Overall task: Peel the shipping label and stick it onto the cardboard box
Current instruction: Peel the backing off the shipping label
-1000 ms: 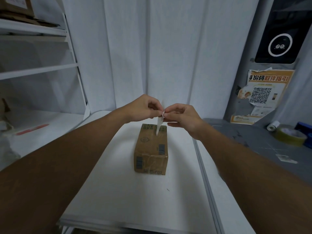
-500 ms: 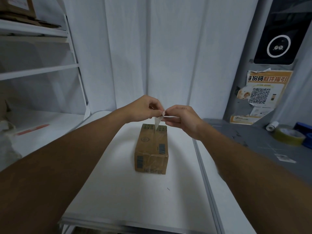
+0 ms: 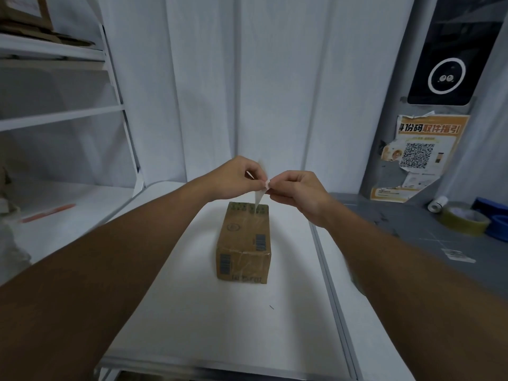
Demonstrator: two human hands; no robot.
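Note:
A small brown cardboard box [image 3: 244, 243] with barcodes and clear tape lies on the white table [image 3: 209, 325], its long side pointing away from me. Above its far end, my left hand [image 3: 236, 177] and my right hand [image 3: 297, 193] meet fingertip to fingertip. Both pinch a small white shipping label [image 3: 259, 198] on its backing. A narrow strip of it hangs down between the hands toward the box top. The label's printed face is hidden.
White shelves [image 3: 55, 116] stand on the left, with a red pen [image 3: 48, 213] on the lower one. A grey counter [image 3: 412, 229] on the right holds a tape roll [image 3: 464, 218], a small white roll [image 3: 437, 203] and a blue object [image 3: 494, 215]. White curtains hang behind.
The hands stay pinched together above the box's far end. The hanging strip of label has shifted slightly as the fingers work it; the box has not moved.

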